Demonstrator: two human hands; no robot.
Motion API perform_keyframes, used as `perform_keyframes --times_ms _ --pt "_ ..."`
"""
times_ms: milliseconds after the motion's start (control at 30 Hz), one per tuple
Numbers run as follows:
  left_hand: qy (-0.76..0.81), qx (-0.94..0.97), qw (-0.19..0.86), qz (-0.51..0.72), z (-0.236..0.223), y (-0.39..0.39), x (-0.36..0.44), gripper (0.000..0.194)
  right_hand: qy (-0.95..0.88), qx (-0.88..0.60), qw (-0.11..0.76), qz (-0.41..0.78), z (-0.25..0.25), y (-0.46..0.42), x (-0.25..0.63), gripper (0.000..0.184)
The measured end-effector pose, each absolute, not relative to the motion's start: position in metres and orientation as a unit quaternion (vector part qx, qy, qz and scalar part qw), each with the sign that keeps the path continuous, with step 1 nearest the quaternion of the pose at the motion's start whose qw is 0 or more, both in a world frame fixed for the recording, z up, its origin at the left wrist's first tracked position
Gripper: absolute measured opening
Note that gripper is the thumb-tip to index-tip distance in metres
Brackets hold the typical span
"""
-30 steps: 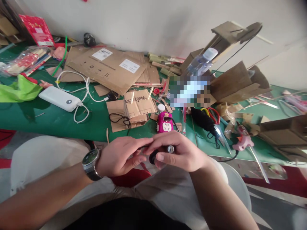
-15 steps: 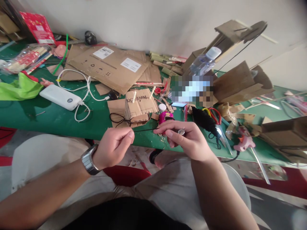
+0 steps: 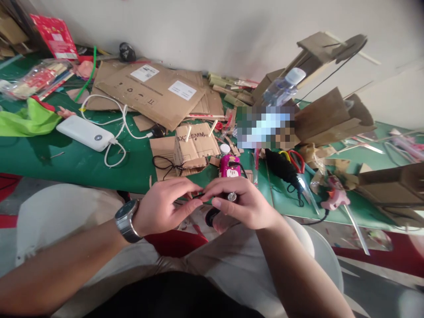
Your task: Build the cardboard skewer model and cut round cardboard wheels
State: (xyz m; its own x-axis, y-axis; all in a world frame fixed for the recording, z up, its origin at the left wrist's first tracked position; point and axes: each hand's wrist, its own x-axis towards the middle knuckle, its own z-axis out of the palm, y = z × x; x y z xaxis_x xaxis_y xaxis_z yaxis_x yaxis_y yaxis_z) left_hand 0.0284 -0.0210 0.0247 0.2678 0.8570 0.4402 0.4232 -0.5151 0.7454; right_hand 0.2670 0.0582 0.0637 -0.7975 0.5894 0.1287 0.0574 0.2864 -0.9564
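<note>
My left hand [image 3: 165, 205], with a metal-banded watch on its wrist, is closed on a thin black cord [image 3: 198, 195]. My right hand [image 3: 238, 198] pinches the same cord, and a round silvery piece shows at its fingers. The fingertips of both hands nearly meet over the table's front edge, so most of the cord is hidden. Just beyond them stands a cardboard box [image 3: 195, 148] with two pale sticks poking up from it. A coil of black cord [image 3: 165, 164] lies at its left side. Behind my right hand is a bright pink object [image 3: 229, 166] with a black cable.
A white power bank [image 3: 85, 133] with a looped cable lies left. Flat cardboard [image 3: 152, 95] covers the back. On the right are scissors [image 3: 298, 161], a pink glue gun [image 3: 335, 196], a clear bottle [image 3: 283, 88] and a tall cardboard structure [image 3: 318, 48]. A blurred patch hides one spot.
My hands have come together from a spread pose, so the length of black cord that was stretched between them is now mostly covered. The pink object shows more fully.
</note>
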Motion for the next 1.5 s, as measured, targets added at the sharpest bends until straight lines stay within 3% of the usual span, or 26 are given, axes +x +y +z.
perform_keyframes --times_ms 100,333,567,767,967,1100,1267,1500 --pt "0.419 0.753 0.240 0.447 0.027 -0.019 0.029 0.006 -0.767 -0.213 0.240 0.556 0.061 0.057 0.265 0.015" --pt "0.448 0.732 0.264 0.441 0.034 -0.018 0.029 0.011 -0.761 -0.233 0.245 0.554 0.060 0.056 0.266 0.013" --pt "0.481 0.708 0.278 0.435 0.033 -0.017 0.028 0.009 -0.721 -0.354 0.263 0.535 0.061 0.055 0.264 0.009" --pt "0.491 0.707 0.281 0.424 0.032 -0.015 0.024 0.010 -0.666 -0.423 0.296 0.538 0.057 0.056 0.263 0.018" --pt "0.480 0.731 0.284 0.393 0.030 -0.015 0.025 0.010 -0.711 -0.411 0.300 0.486 0.053 0.055 0.259 0.014" --pt "0.471 0.732 0.272 0.411 0.025 -0.016 0.028 0.020 -0.735 -0.385 0.287 0.479 0.049 0.050 0.255 0.014" --pt "0.461 0.728 0.228 0.452 0.023 -0.016 0.030 0.003 -0.744 -0.382 0.264 0.481 0.045 0.044 0.252 0.015" --pt "0.484 0.680 0.266 0.483 0.031 -0.018 0.026 0.008 -0.752 -0.371 0.267 0.474 0.060 0.056 0.262 0.015"
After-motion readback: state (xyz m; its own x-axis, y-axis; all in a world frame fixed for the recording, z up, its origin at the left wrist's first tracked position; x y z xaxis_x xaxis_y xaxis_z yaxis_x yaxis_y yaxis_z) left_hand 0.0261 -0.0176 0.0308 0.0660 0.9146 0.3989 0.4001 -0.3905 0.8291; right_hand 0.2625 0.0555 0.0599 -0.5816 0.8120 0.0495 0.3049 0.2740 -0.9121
